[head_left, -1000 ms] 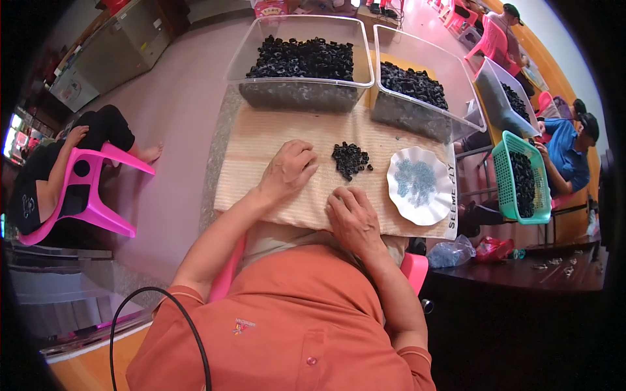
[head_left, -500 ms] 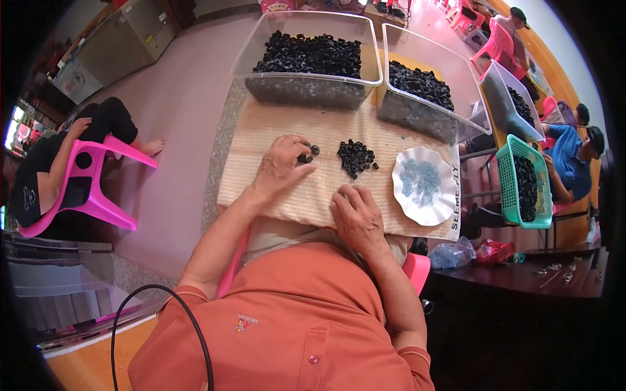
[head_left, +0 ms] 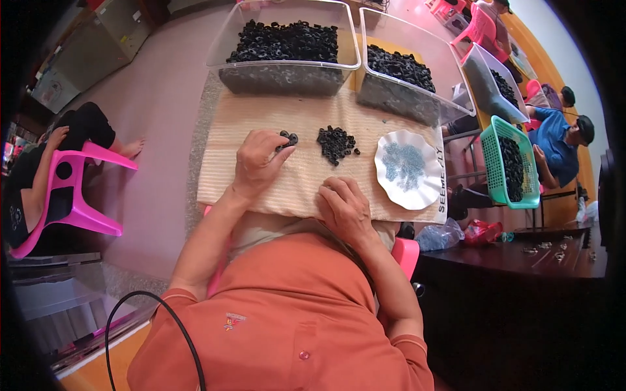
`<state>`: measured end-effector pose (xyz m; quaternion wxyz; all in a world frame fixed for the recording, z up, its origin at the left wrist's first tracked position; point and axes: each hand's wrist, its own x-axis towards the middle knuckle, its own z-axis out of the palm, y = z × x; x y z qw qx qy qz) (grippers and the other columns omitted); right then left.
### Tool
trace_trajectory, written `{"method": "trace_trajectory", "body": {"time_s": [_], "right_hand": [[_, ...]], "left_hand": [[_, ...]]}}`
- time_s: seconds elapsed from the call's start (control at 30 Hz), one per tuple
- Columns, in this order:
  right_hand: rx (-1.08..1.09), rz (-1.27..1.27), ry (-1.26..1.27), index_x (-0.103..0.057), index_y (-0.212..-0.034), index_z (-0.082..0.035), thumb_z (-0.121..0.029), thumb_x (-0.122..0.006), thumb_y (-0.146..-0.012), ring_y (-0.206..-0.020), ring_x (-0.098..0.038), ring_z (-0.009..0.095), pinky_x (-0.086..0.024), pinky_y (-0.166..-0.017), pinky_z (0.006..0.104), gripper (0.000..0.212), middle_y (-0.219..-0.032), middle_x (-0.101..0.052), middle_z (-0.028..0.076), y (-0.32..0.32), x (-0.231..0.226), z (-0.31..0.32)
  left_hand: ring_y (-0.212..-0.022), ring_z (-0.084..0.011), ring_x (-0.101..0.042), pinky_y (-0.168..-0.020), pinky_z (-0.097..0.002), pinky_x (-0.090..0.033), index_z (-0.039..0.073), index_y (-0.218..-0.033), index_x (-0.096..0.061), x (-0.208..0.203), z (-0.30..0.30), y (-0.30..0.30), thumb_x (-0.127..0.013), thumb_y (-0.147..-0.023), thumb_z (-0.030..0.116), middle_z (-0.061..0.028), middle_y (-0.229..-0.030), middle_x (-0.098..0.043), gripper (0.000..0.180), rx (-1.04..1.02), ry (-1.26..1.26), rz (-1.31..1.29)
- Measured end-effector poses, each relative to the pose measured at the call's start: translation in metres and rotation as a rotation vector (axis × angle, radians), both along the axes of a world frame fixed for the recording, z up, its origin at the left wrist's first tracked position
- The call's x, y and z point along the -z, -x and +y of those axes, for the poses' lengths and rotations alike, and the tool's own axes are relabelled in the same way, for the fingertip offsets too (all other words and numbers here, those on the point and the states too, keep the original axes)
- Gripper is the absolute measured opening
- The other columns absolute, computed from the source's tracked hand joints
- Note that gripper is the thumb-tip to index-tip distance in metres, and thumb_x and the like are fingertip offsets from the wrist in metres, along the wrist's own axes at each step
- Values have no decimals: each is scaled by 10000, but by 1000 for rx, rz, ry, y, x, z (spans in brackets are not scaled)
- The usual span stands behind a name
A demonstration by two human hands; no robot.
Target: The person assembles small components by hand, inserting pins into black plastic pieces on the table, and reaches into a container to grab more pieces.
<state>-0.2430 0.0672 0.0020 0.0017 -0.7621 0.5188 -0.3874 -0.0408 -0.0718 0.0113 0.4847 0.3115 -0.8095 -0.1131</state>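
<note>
My left hand is over the left part of a cream ribbed towel. Its thumb and curled fingers close around a few small black ring-like parts. Just to their right lies a loose pile of similar black parts. My right hand rests at the towel's near edge, below the pile, with fingers curled together; whatever they hold, if anything, is hidden. Beyond it on the right sits a white scalloped plate bearing many tiny pale-blue pieces.
Two clear bins of black parts line the table's far side. To the right are a white bin and a green basket. One person in blue sits there; another sits on a pink chair at left.
The whole view has shifted slightly up and left. My left thumb and fingertips have come together on the black parts they hovered over. My right hand stays at the towel edge.
</note>
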Motion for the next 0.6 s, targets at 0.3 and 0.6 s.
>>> {"method": "trace_trajectory", "body": {"time_s": [0.3, 0.6], "right_hand": [[151, -21, -40, -699, -976, -54, -48, -750, -797, -883, -674, 292, -566, -727, 386, 186, -995, -691, 88, 14, -4, 7], [303, 282, -7, -687, -1043, -50, -80, -720, -849, -1025, -635, 311, -557, -825, 407, 200, -1048, -693, 83, 57, -39, -24]], "left_hand": [[-893, -328, -666, -782, -420, -547, 51, -941, -675, 1, 11, 6, -800, -796, 38, -124, -908, -693, 192, 127, -6, -35], [-907, -333, -677, -789, -423, -563, 50, -965, -680, 2, 12, 6, -780, -795, 12, -132, -912, -693, 201, 162, 51, -103]]}}
